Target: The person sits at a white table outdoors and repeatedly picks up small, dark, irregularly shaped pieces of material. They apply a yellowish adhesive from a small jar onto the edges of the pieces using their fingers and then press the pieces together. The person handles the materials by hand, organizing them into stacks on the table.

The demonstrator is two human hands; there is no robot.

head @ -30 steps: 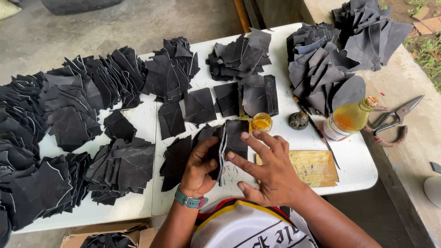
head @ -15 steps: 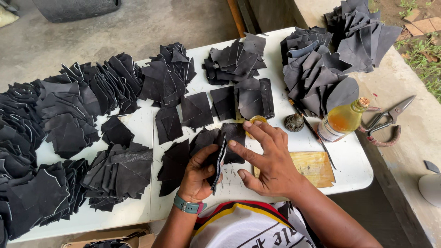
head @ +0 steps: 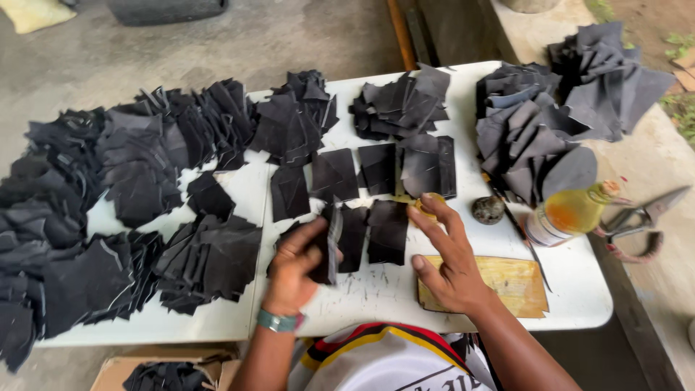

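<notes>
My left hand [head: 295, 265] grips a small stack of black cut pieces [head: 327, 246], held on edge above the white table [head: 376, 297]. A green band sits on that wrist. My right hand [head: 447, 255] hovers with fingers spread, empty, just right of a single black piece [head: 388, 230] lying flat on the table. Its fingertips reach toward a small yellow lid [head: 427, 203]. Beneath its palm is a tan board [head: 515, 284].
Piles of black cut pieces [head: 130, 188] cover the left and back of the table, with larger heaps [head: 550, 123] at the right. A bottle of yellow liquid [head: 572, 213], a dark round lump [head: 489, 209], a thin tool [head: 521, 235] and scissors [head: 641, 221] lie at right. A cardboard box [head: 156, 373] sits below.
My right hand has let go of the stack and moved right, leaving one black piece flat on the table. My left hand keeps the rest of the stack.
</notes>
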